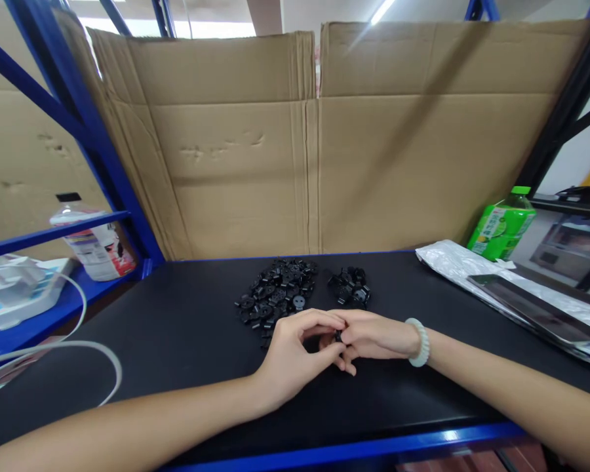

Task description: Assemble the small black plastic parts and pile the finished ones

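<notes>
Black matting covers your bench [177, 341]; your left hand [295, 354] and right hand [373, 337] meet fingertip to fingertip, pinching one small black part [338, 336] near the larger pile [275, 298].

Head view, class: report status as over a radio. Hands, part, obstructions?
Left hand and right hand together, fingertips pinching a small black part. Large pile and small pile of black parts just beyond the fingers. White cable far left.
</notes>
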